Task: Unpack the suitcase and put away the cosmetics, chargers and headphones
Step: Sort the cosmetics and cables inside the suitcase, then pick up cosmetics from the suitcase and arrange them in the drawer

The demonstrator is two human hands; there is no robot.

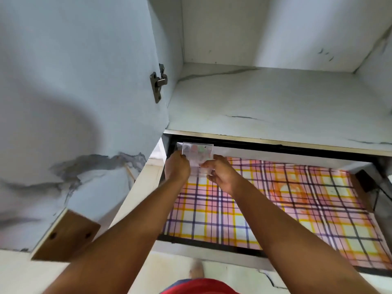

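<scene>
Down by my feet, the pale floor [212, 270] shows under the pulled-out drawer [212, 252]. Past its front edge lies the drawer's checked liner of pink, yellow and purple lines [265, 209], flat on the bottom.

Over the far left corner of that liner I hold a small clear plastic box with little coloured things inside [197, 153]. I think it is one of the cosmetics. My left hand [177, 168] grips its left side with curled fingers. My right hand [220, 172] pinches its right side and bottom edge. The box stands tilted up, not yet lying down.

To do this well, I should lower the box slowly and keep it level, so nothing inside tips. I should tuck it close to the back left corner, to save room for the chargers and headphones. I let go only when it rests flat.

Farther back, above the drawer, is the white marble-look shelf [275, 102], and the open cupboard door with its metal hinge [158, 83] is on the left.
</scene>
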